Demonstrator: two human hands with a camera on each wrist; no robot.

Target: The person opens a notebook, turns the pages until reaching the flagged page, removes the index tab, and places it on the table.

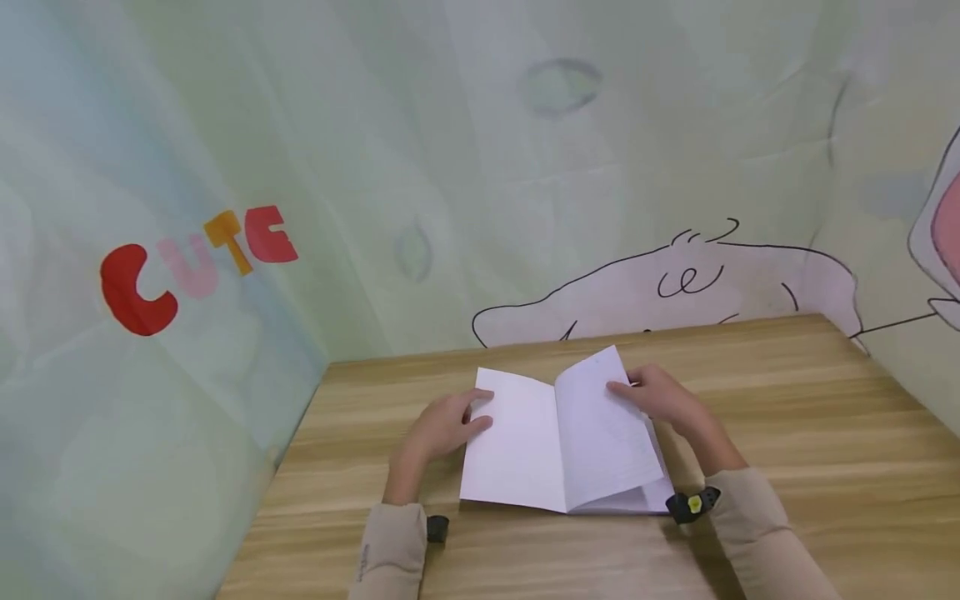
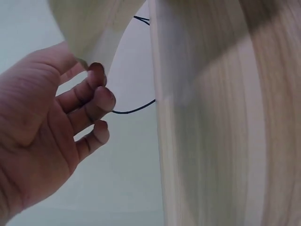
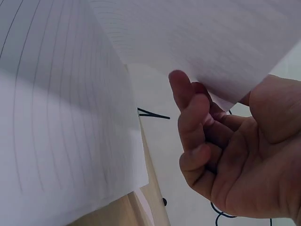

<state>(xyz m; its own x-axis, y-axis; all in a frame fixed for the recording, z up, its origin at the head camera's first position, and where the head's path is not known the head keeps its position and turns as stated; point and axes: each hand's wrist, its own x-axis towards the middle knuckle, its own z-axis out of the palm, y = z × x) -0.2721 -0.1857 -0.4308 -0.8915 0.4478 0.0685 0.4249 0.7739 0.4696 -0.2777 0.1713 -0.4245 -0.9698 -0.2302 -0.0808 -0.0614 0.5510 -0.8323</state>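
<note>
Apparently, leafing is the step in hand: the notebook (image 1: 517, 450) lies open over the table (image 1: 825, 417), left hand (image 1: 437, 427) gripping its left edge, right hand (image 1: 663, 395) pinching a raised page (image 1: 600, 433). Turning it probably calls for a gentle leftward sweep.

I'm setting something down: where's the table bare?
On the table, a broad patch lies between the right hand and the right edge, a narrower one between the left hand and the left edge. Crowded: the middle, where both hands hold the open notebook.

tiny sleeve lettering (image 1: 363, 563), perhaps, unreadable
</note>
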